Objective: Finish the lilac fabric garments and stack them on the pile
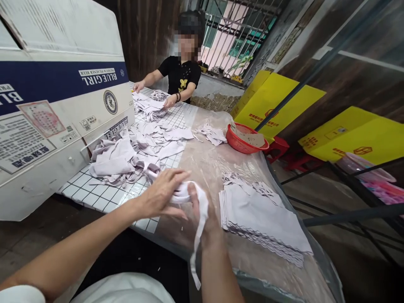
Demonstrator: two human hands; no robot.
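Note:
Above the near edge of the table, my right hand (206,219) holds a bunched pale lilac fabric strip (200,223). One end of the strip loops over this hand and hangs down past the wrist. Just to the left, my left hand (164,193) is beside the bunched part, its fingers stretched out and its thumb apart. Whether it touches the fabric is unclear. Beyond my hands, a loose heap of similar fabric pieces (116,158) spreads over the table. On the right lies a neat stack of fabric pieces with scalloped edges (261,214).
A large cardboard beer carton (63,88) stands at the left. Across the table (202,162), a co-worker (179,75) handles more fabric. A red basket (241,145) sits at the right edge, near yellow boxes (277,103) and a dark metal frame (350,216).

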